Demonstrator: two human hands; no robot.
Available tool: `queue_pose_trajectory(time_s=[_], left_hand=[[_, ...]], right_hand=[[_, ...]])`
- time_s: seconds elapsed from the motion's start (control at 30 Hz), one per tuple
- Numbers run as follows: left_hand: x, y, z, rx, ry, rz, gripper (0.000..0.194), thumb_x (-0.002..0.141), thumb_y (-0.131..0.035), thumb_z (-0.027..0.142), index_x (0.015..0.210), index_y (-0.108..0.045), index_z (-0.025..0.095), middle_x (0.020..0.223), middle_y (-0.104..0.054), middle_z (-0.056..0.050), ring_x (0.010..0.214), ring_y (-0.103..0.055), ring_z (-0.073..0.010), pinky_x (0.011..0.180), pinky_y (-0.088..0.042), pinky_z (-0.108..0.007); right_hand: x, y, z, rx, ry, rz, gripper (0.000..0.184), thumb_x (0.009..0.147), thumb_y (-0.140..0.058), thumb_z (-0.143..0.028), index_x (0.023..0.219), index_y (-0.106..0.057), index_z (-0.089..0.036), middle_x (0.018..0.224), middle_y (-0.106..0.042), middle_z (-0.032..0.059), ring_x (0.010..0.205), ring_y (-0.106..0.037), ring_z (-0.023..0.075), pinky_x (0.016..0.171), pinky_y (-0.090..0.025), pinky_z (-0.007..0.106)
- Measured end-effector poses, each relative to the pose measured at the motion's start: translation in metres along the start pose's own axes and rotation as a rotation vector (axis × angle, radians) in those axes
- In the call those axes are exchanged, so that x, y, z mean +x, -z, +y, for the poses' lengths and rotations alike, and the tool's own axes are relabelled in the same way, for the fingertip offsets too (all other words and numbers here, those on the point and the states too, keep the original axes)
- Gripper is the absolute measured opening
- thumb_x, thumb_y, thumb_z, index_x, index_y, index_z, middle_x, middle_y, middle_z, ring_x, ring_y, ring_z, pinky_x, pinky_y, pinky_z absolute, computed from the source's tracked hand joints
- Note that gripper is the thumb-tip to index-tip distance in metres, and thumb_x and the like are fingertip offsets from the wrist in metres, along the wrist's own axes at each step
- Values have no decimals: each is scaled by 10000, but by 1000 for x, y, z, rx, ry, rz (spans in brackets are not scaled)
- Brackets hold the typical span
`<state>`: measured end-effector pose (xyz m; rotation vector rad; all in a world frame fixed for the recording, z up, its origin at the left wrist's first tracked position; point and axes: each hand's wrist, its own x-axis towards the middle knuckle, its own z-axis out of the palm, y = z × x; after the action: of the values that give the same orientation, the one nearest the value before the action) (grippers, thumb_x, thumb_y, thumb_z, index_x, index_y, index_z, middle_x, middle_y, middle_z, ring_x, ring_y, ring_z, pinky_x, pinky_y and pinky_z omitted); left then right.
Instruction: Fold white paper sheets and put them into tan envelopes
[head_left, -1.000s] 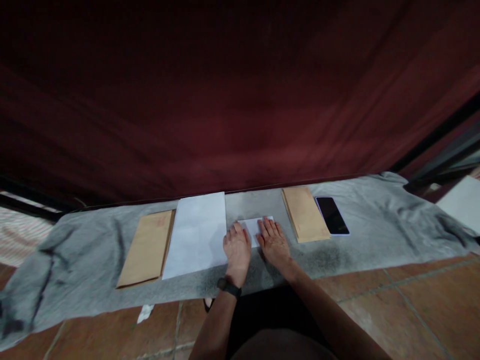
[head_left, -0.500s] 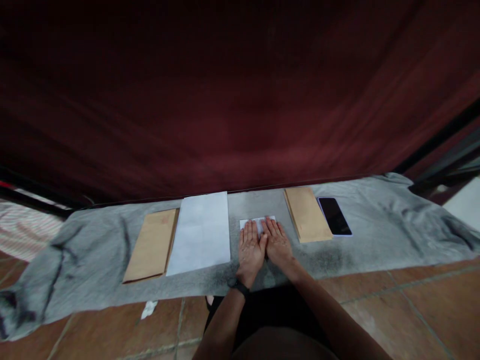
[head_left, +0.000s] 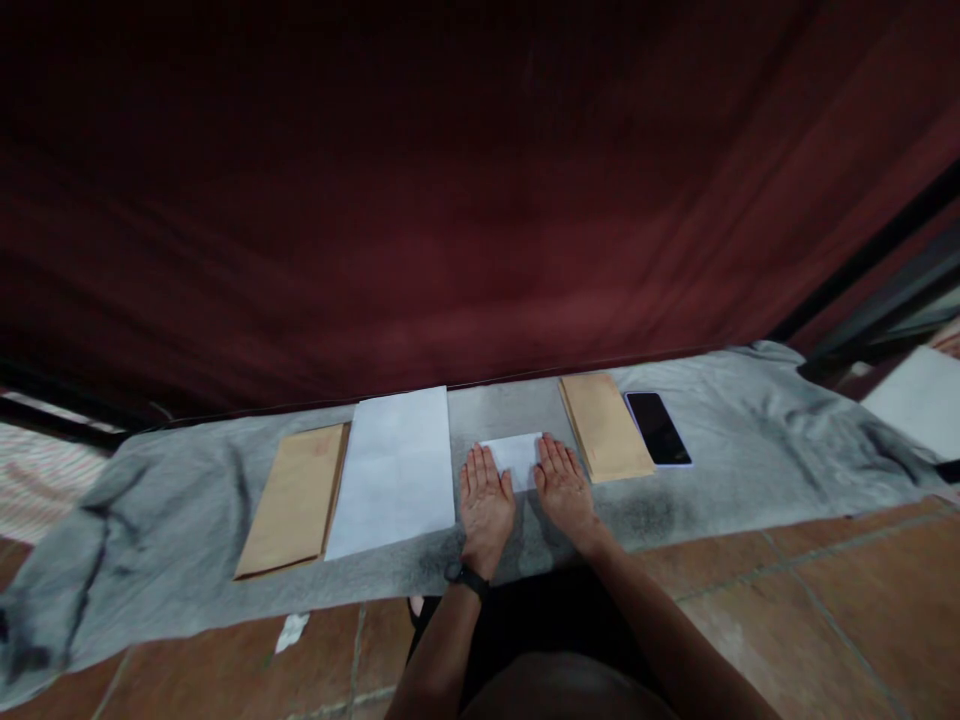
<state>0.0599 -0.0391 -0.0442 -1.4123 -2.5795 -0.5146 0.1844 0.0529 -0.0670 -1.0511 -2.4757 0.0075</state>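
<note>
A small white piece of paper (head_left: 519, 460), apparently folded, lies on the grey cloth (head_left: 510, 400) in front of me. My left hand (head_left: 487, 498) rests flat over its left edge, palm down with the fingers stretched out. Over the right edge lies my right hand (head_left: 564, 490), also flat and open. The middle of the paper shows between the two hands. Left of my left hand is a stack of larger white sheets (head_left: 397, 470). Just beyond my right hand sits a pile of brown envelopes (head_left: 606, 428).
Another pile of brown envelopes (head_left: 294, 497) lies left of the white sheets. A phone (head_left: 658, 428) with a dark screen is beside the right-hand envelopes. Dark red fabric (head_left: 465, 250) hangs behind the cloth. A white scrap (head_left: 291, 632) lies on the tiled floor (head_left: 217, 665).
My hands have slid apart, left hand to the left and right hand slightly to the right, uncovering the middle of the small paper. The camera view has shifted a little.
</note>
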Motion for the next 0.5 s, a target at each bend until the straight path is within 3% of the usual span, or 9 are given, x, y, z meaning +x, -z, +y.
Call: queue_pose_trajectory(time_s=[0.2, 0.33, 0.5], left_hand=[[0, -1, 1, 36, -10, -26, 585, 1015, -343, 300, 1531, -315, 26, 1585, -321, -219, 1507, -247, -286, 1214, -276, -501], [1, -3, -1, 90, -26, -72, 577, 995, -366, 263, 1531, -334, 51, 1603, -285, -214, 1513, -221, -299, 1213, -265, -507], [-1, -4, -6, 114, -61, -109, 619, 936, -373, 150, 1552, -319, 139, 1630, -274, -129, 1522, -201, -255, 1220, -268, -476]], right_hand=[[-5, 9, 0, 38, -68, 18, 538, 1016, -327, -218, 1534, -346, -72, 1552, -421, 169, 1430, -402, 277, 1147, -358, 462], [3, 16, -21, 146, 71, -65, 523, 1039, -312, -279, 1516, -384, -77, 1554, -426, 142, 1458, -364, 227, 1188, -330, 425], [9, 13, -48, 235, 224, -175, 505, 1051, -289, -288, 1519, -396, -130, 1555, -432, 94, 1452, -372, 186, 1213, -313, 414]])
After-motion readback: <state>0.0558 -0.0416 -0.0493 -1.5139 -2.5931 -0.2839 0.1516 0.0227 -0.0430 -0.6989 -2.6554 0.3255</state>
